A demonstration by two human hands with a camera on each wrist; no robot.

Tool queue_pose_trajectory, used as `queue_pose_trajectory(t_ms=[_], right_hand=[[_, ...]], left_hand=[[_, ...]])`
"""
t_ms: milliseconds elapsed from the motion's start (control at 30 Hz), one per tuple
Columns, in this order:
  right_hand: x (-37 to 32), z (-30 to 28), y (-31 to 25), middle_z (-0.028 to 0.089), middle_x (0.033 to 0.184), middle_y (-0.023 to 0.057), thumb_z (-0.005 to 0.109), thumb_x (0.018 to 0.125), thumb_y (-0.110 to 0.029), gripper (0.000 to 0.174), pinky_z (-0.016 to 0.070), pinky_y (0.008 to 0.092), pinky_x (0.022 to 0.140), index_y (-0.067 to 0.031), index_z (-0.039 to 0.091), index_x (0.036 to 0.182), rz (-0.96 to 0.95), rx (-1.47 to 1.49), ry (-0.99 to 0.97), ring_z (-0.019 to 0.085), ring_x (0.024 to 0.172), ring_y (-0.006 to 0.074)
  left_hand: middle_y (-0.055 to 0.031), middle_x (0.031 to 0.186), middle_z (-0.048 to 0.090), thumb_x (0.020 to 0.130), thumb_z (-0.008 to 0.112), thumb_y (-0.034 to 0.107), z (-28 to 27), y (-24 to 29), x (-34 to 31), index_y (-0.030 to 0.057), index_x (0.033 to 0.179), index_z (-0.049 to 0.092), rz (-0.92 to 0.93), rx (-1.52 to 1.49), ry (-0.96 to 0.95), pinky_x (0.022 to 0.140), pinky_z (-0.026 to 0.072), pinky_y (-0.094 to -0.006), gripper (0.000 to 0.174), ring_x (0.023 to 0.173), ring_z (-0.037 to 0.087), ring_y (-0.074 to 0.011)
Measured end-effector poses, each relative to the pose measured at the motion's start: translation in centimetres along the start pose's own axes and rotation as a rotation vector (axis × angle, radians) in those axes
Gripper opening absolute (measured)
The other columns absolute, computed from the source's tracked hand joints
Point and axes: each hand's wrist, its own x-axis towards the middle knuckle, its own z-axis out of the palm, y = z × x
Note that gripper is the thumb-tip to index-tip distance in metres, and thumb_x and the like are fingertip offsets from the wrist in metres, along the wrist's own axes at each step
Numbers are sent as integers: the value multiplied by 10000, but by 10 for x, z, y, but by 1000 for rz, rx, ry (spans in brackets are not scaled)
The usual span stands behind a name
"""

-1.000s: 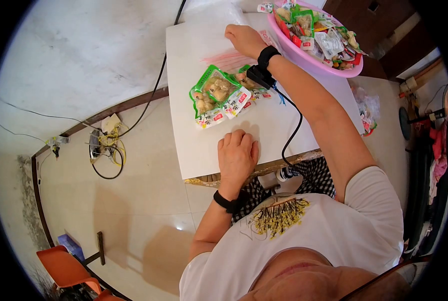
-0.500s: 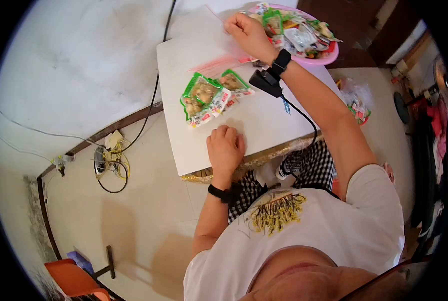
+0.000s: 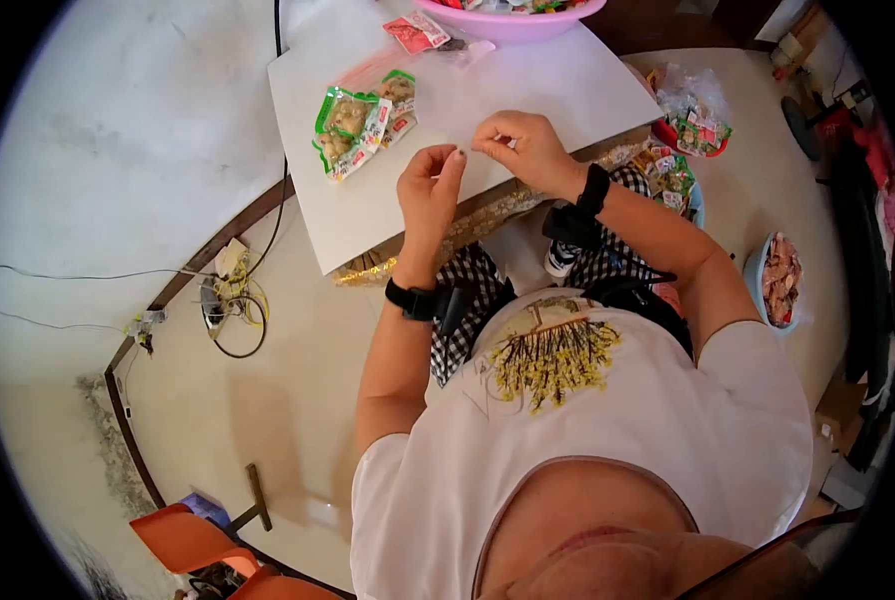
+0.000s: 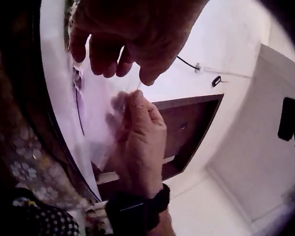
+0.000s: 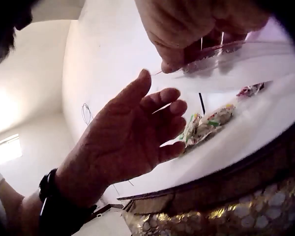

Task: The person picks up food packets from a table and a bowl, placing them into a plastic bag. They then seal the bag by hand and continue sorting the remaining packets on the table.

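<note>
My right hand (image 3: 529, 150) pinches the edge of a clear plastic bag (image 5: 211, 64) over the near side of the white table (image 3: 317, 215). In the right wrist view a thin pink strip runs along the bag's edge. Close beside it, my left hand (image 3: 430, 195) is raised with its thumb and fingers apart and loosely bent, holding nothing. Its thumb tip comes near the right fingertips. Beyond the left hand lie several green-edged vacuum food packets (image 3: 347, 115) in a small pile. Pink-edged clear bags (image 3: 367, 75) lie flat behind them.
A pink tub (image 3: 512, 22) full of packets stands at the table's far edge, a red packet (image 3: 417, 32) beside it. On the floor at right are a red basin (image 3: 702, 138) and a blue basin (image 3: 779, 285). A black cable (image 3: 279, 130) hangs along the left.
My right hand has come back from the far side of the table toward me, with the clear bag. My left hand has lifted off the tabletop and turned, thumb spread. The view has shifted.
</note>
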Motion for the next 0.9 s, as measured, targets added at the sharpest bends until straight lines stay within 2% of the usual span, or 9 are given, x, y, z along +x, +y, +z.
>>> queue_pose_trajectory(t_ms=[33,133,333,400,500,600,700,800,900], right_hand=[[-8,4,-3,631,758,67,686,839,-85,85,463,281,598,-14,641,827,6,29,3,572,646,150],[-22,10,1,627,712,88,693,826,-101,115,456,300,580,-3,638,801,64,64,14,571,613,169],[-34,12,8,579,653,55,670,848,-103,143,421,266,553,15,624,781,207,131,48,493,604,76],[-34,12,6,565,650,37,658,862,-107,158,412,254,550,21,619,779,225,140,63,466,622,49],[-34,15,14,617,678,-10,665,880,-126,145,420,218,550,14,674,844,221,119,24,495,623,33],[-35,15,9,594,677,39,650,874,-126,169,438,256,574,26,623,807,292,194,31,482,630,53],[-35,14,14,631,727,3,615,907,-111,133,428,226,559,9,620,850,257,142,64,524,651,41],[-33,19,27,662,797,25,575,924,-103,108,446,242,574,-6,578,875,210,153,201,571,675,64],[-31,10,16,610,702,107,595,899,-155,151,471,355,590,-22,543,851,143,66,249,596,622,251]], left_hand=[[-8,823,638,925,630,184,5,1,-1,28,906,644,-70,-131,-24,589,442,-214,158,689,562,-66],[-24,823,643,921,625,179,12,-4,-6,36,906,634,-260,-176,2,595,451,-207,144,685,577,-74],[-37,805,649,914,612,166,12,-14,-10,32,890,613,-307,-203,45,599,487,-226,136,692,610,-101],[-44,801,650,910,608,151,15,1,-9,28,896,611,-374,-251,36,590,499,-232,124,690,621,-112],[-48,772,643,904,609,142,19,4,-8,22,875,601,-413,-245,21,558,504,-223,123,656,627,-112],[-58,758,639,895,608,129,17,-2,-7,14,852,593,-431,-232,22,542,507,-220,123,633,629,-118],[-73,764,638,884,595,95,15,-7,-6,2,859,580,-467,-233,35,537,510,-223,97,621,628,-130],[-76,760,628,861,592,65,10,-2,-7,-2,896,566,-513,-228,72,522,507,-222,80,591,614,-130],[-80,775,614,829,618,66,4,-1,-5,-1,946,556,-480,-67,71,556,513,-264,148,633,615,-153]])
